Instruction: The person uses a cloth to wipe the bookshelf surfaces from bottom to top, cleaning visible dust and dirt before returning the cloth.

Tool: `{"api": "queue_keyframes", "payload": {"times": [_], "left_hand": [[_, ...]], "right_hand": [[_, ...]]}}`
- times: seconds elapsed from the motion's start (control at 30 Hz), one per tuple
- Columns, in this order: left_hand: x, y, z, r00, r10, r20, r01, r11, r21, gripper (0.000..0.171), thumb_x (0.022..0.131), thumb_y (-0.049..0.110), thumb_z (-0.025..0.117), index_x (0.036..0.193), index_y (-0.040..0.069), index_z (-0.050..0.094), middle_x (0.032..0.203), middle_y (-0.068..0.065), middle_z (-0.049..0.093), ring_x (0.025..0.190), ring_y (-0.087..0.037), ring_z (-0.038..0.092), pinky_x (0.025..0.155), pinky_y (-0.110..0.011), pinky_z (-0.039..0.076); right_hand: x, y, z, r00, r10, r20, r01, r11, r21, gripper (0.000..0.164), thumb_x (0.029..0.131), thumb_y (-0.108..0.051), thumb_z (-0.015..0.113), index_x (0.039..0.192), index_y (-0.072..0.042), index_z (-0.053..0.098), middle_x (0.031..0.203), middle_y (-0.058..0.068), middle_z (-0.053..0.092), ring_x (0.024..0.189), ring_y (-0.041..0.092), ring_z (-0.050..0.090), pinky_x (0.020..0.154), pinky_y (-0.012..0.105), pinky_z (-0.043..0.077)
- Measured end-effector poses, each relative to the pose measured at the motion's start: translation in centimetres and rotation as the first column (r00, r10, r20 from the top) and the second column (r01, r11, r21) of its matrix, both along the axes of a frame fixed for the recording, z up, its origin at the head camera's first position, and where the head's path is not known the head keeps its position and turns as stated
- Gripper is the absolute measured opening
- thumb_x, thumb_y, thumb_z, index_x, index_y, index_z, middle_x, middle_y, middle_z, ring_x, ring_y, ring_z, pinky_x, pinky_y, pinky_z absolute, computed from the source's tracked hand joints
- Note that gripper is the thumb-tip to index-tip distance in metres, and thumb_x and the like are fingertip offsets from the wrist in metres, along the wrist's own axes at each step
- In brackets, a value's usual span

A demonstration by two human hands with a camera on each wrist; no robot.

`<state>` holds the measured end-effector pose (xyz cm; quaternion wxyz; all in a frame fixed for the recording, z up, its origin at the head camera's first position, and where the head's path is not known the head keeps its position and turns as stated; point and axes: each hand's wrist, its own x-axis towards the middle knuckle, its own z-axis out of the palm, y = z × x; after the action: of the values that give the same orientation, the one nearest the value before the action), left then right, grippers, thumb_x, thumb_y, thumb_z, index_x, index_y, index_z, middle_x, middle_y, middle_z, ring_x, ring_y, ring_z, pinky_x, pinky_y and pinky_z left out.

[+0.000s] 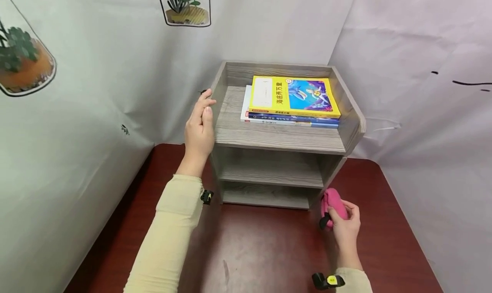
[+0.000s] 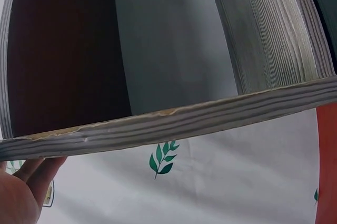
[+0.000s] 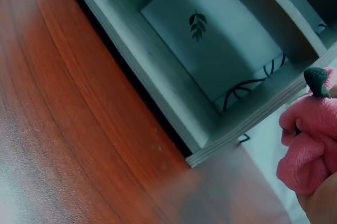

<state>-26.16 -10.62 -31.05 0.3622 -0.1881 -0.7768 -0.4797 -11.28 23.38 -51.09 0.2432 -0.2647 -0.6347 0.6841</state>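
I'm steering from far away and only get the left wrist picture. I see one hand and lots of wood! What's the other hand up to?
Observer: The right hand is holding a pink cloth by the right side of the shelf.

Operator: Ooh! Is there stuff on the very top?

Observer: Yes, a stack of books, with a yellow one uppermost.

Operator: Is the fluffy thing pink all over?

Observer: No, there's a dark part at its lower left in the head view.
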Motion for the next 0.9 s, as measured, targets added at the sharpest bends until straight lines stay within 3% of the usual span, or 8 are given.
{"api": "queue_keyframes", "payload": {"times": [0.1,0.2,0.33,0.43,0.53,0.7,0.8,0.9], "left_hand": [[-0.1,-0.1,0.0,1.000,0.003,-0.009,-0.003,1.000,0.008,0.030,0.098,0.018,0.036,0.116,0.007,0.057,0.138,0.010,0.045,0.125,-0.002,0.038,0.097,-0.032,0.037],[-0.1,-0.1,-0.1,1.000,0.004,-0.003,-0.004,1.000,0.007,0.030,0.098,0.019,0.036,0.116,0.007,0.057,0.138,0.011,0.045,0.125,-0.001,0.038,0.097,-0.032,0.037],[-0.1,0.0,-0.2,1.000,0.002,-0.006,-0.002,1.000,-0.004,0.031,0.098,0.020,0.035,0.117,0.007,0.057,0.139,0.009,0.045,0.126,-0.002,0.038,0.098,-0.032,0.036],[-0.1,0.0,-0.4,1.000,0.003,-0.005,-0.003,1.000,-0.003,0.032,0.098,0.021,0.035,0.117,0.006,0.057,0.139,0.009,0.045,0.126,-0.002,0.038,0.098,-0.031,0.036],[-0.1,-0.1,-0.5,1.000,0.006,-0.007,-0.006,1.000,0.003,0.032,0.098,0.021,0.035,0.117,0.007,0.057,0.139,0.010,0.045,0.125,-0.001,0.038,0.097,-0.032,0.037],[-0.3,-0.1,-0.3,0.999,0.008,-0.043,-0.008,1.000,-0.003,0.032,0.098,0.021,0.034,0.116,0.006,0.057,0.138,0.007,0.047,0.125,-0.002,0.039,0.095,-0.033,0.038],[-0.3,-0.1,-0.2,0.999,0.010,-0.039,-0.010,1.000,-0.002,0.032,0.099,0.021,0.034,0.116,0.006,0.057,0.138,0.007,0.047,0.125,-0.001,0.038,0.095,-0.032,0.039],[-0.4,0.1,0.0,1.000,0.005,-0.027,-0.005,1.000,0.004,0.032,0.098,0.021,0.035,0.116,0.007,0.057,0.138,0.008,0.046,0.125,-0.001,0.039,0.095,-0.031,0.038]], "right_hand": [[-0.2,0.5,-1.2,0.995,0.001,-0.104,0.004,0.999,0.049,0.041,0.074,-0.007,0.075,0.108,-0.015,0.054,0.097,0.003,0.047,0.049,0.006,0.052,0.036,0.021,0.042],[-0.4,0.5,-2.4,0.973,-0.010,-0.231,0.024,0.998,0.058,0.044,0.072,-0.005,0.077,0.110,-0.012,0.057,0.096,0.005,0.050,0.046,0.008,0.053,0.034,0.021,0.041],[-0.1,-1.3,-1.6,0.946,0.017,-0.323,0.050,0.979,0.198,0.041,0.069,0.005,0.071,0.107,0.000,0.057,0.099,0.006,0.052,0.060,0.007,0.054,0.037,0.018,0.042],[0.2,-2.8,-0.1,0.928,0.082,-0.363,0.066,0.923,0.379,0.037,0.064,0.015,0.065,0.099,0.010,0.055,0.100,0.007,0.050,0.080,0.007,0.053,0.057,0.014,0.045],[0.4,-3.5,0.8,0.901,0.158,-0.404,0.082,0.853,0.516,0.036,0.057,0.023,0.064,0.092,0.014,0.056,0.097,0.014,0.051,0.092,0.004,0.049,0.075,0.011,0.038],[0.8,-4.6,2.7,0.871,0.261,-0.417,0.066,0.778,0.624,0.037,0.053,0.024,0.065,0.088,0.013,0.060,0.090,0.028,0.051,0.093,0.006,0.050,0.078,0.012,0.036],[0.5,-4.7,2.3,0.888,0.278,-0.367,0.028,0.762,0.647,0.037,0.055,0.022,0.069,0.090,0.010,0.063,0.092,0.025,0.055,0.092,0.005,0.050,0.077,0.012,0.036],[0.0,-4.4,1.4,0.940,0.227,-0.253,-0.007,0.757,0.653,0.038,0.061,0.014,0.075,0.096,0.003,0.067,0.096,0.018,0.060,0.089,0.006,0.051,0.073,0.014,0.036]]}}
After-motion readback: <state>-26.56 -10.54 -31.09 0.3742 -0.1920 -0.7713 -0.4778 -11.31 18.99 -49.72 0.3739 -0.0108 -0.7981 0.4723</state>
